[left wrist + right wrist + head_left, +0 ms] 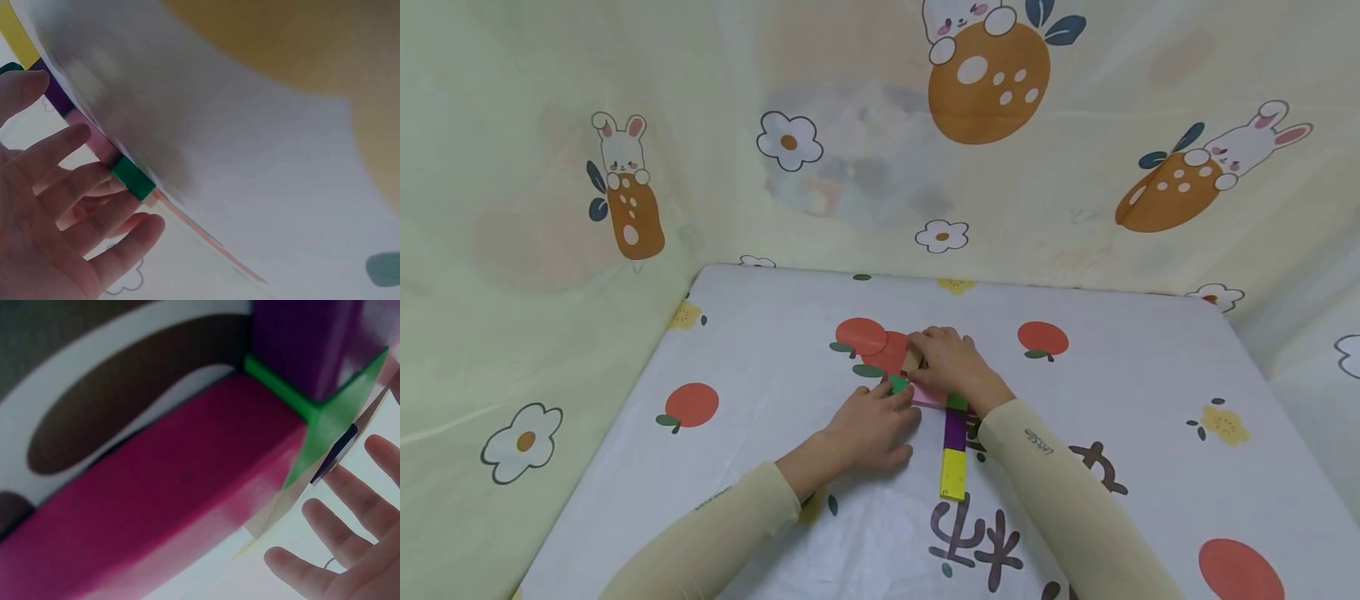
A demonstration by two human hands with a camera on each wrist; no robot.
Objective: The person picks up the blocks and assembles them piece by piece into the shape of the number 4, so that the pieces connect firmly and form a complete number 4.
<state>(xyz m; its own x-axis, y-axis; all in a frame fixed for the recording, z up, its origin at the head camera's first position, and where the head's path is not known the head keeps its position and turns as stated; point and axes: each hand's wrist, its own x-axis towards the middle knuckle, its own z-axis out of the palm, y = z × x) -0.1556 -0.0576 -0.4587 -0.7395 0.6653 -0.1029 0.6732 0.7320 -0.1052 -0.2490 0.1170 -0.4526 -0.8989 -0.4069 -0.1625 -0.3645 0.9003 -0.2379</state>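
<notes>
A row of coloured blocks lies on the table. In the head view it includes a yellow block [953, 475], a purple block [955, 429], a green block [957, 402] and a pink block [928, 397]. My left hand [872, 425] reaches in with extended fingers, touching a smaller green piece [898, 384] at the pink block's left; the left wrist view shows this green piece [133, 178] by the fingertips. My right hand [955, 362] pinches a tan block [912, 359] between thumb and fingers. A dark blue block [335, 453] shows near its fingertips. Close to the right wrist camera lies a magenta block [181, 481].
The white tablecloth [760, 475] carries printed red fruit, yellow flowers and brown characters. Behind and at the left hang pale curtains [700, 167] with rabbits and flowers printed on them. The table's back edge lies beyond the hands.
</notes>
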